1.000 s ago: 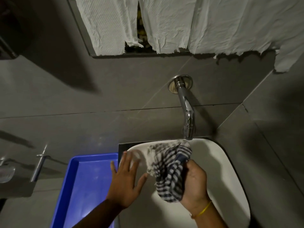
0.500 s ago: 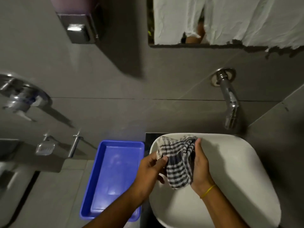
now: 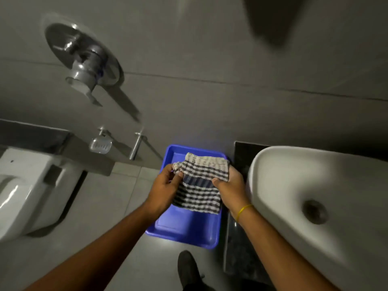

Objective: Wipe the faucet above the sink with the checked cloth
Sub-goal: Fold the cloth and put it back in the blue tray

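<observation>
Nearest, the left hand (image 3: 162,186) pinches a bunched corner of the checked cloth (image 3: 200,183) while the right hand (image 3: 230,186) clamps the opposite edge between thumb and fingers, the cloth stretched between them above the blue tray (image 3: 189,229). Beyond, the sink (image 3: 310,185) sits to the right; its faucet is out of view. This looks like readying the cloth, so next it must be carried right and up to the faucet.

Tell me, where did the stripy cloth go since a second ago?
The checked cloth moved left, from over the sink to above the blue tray. The left hand took hold of a corner. The right hand kept its grip. The faucet has left the view.
</observation>
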